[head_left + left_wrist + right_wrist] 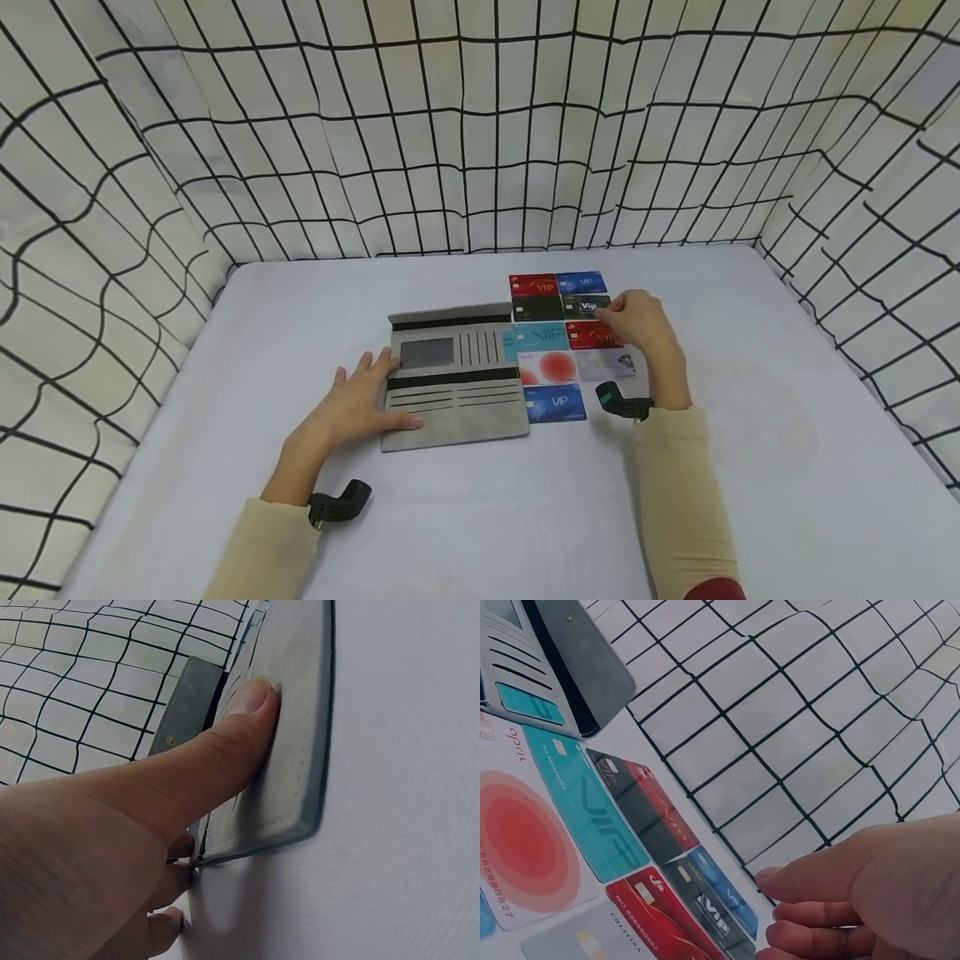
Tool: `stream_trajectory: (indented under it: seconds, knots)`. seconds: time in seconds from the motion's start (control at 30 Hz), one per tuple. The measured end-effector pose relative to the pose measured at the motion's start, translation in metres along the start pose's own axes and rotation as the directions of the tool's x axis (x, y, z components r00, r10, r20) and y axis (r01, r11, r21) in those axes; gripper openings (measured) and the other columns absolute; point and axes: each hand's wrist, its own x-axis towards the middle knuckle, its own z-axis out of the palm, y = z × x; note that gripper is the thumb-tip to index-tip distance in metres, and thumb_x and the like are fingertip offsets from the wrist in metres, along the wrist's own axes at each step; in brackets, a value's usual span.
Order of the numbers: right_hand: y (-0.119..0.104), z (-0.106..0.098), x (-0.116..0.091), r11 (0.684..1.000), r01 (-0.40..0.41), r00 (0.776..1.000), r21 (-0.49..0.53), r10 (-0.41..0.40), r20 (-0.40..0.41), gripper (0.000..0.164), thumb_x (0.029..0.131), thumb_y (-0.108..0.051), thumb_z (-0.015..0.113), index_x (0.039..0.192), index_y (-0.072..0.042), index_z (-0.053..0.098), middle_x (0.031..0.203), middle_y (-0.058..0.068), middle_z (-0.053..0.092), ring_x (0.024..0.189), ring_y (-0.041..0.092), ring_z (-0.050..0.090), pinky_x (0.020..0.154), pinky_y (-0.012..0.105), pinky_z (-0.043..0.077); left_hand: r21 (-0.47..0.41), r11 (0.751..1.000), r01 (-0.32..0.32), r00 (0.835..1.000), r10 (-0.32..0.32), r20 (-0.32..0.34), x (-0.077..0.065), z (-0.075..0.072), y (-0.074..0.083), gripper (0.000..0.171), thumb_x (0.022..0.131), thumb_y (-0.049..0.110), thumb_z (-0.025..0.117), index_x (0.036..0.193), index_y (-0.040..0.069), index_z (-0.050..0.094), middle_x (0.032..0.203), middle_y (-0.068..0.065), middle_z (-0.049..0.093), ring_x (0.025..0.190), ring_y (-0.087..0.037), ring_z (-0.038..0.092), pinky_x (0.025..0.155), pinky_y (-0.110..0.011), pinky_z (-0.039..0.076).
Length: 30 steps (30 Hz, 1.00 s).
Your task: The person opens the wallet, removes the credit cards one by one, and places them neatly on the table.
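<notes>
A long grey wallet (pixel 457 417) lies unfolded, showing card slots and a window pocket. My left hand (pixel 348 412) rests on its left edge with fingers spread, the thumb (pixel 232 727) pressing the lower panel in the left wrist view. A teal card (pixel 509 344) sticks out of a slot on the wallet's right side. My right hand (pixel 645 325) is at the right end of a dark VIP card (pixel 573 306), fingertips touching or just above it. That card lies flat beside a black card (pixel 536 309), below a blue VIP card (pixel 582 282) and above a red card (pixel 588 335).
Several more cards lie in two columns right of the wallet: a red VIP card (pixel 532 285), a teal card (pixel 540 337), a white card with red circles (pixel 557 367), a silver card (pixel 600 364) and a blue card (pixel 555 403). Black netting (pixel 465 175) surrounds the white table (pixel 480 517).
</notes>
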Motion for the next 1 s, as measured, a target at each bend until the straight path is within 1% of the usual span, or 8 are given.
stream_trajectory:
  seconds: [0.17,0.33,0.47,0.67,0.87,1.0]
  knots:
    - [-0.005,0.003,0.001,1.000,0.013,1.000,0.011,-0.013,-0.012,0.035,0.100,-0.031,0.059,0.114,0.001,0.062,0.112,0.020,0.065,0.091,0.029,0.062,0.079,0.034,0.057,0.001,1.000,0.001,1.000,-0.001,-0.003,-0.001,0.000,0.002,0.112,0.076,0.060,0.079,0.158,0.004,0.027,0.168,-0.020,0.014,0.156,-0.043,0.006,0.121,-0.069,-0.001]
    - [-0.011,0.009,0.002,0.999,0.037,0.999,0.021,-0.036,-0.028,0.035,0.100,-0.030,0.060,0.116,0.001,0.062,0.113,0.021,0.065,0.093,0.030,0.061,0.082,0.036,0.058,0.006,1.000,-0.001,1.000,0.001,-0.010,-0.002,-0.001,0.002,0.111,0.076,0.060,0.079,0.157,0.003,0.028,0.167,-0.021,0.015,0.155,-0.044,0.007,0.121,-0.069,0.000]
    - [-0.017,0.014,0.002,0.998,0.061,0.997,0.015,-0.060,-0.040,0.034,0.099,-0.030,0.061,0.116,0.000,0.062,0.112,0.020,0.065,0.094,0.030,0.060,0.081,0.036,0.059,0.006,1.000,-0.005,1.000,0.005,-0.011,-0.002,-0.002,0.002,0.111,0.076,0.060,0.079,0.157,0.002,0.029,0.167,-0.021,0.016,0.155,-0.045,0.007,0.120,-0.070,0.000]
    - [-0.024,0.024,0.002,0.993,0.114,0.992,0.003,-0.113,-0.059,0.033,0.098,-0.028,0.062,0.114,0.000,0.063,0.111,0.021,0.066,0.098,0.031,0.060,0.087,0.042,0.060,0.010,1.000,-0.007,1.000,0.007,-0.014,-0.002,-0.002,0.002,0.111,0.076,0.060,0.079,0.156,0.002,0.030,0.167,-0.022,0.016,0.155,-0.046,0.008,0.120,-0.071,0.001]
    - [-0.031,0.032,0.002,0.988,0.156,0.986,0.002,-0.156,-0.053,0.030,0.097,-0.027,0.065,0.112,-0.001,0.063,0.103,0.018,0.066,0.091,0.028,0.060,0.082,0.038,0.059,0.015,1.000,-0.006,1.000,0.006,-0.016,-0.002,-0.002,0.002,0.110,0.076,0.058,0.080,0.156,0.001,0.030,0.167,-0.022,0.016,0.154,-0.046,0.008,0.120,-0.071,0.001]
    - [-0.036,0.036,0.001,0.984,0.178,0.983,-0.004,-0.178,-0.045,0.029,0.097,-0.026,0.065,0.112,-0.001,0.062,0.101,0.017,0.066,0.089,0.027,0.060,0.083,0.038,0.058,0.019,1.000,-0.007,1.000,0.007,-0.021,-0.001,-0.001,0.002,0.109,0.076,0.057,0.080,0.155,0.001,0.031,0.166,-0.023,0.017,0.154,-0.047,0.008,0.120,-0.071,0.002]
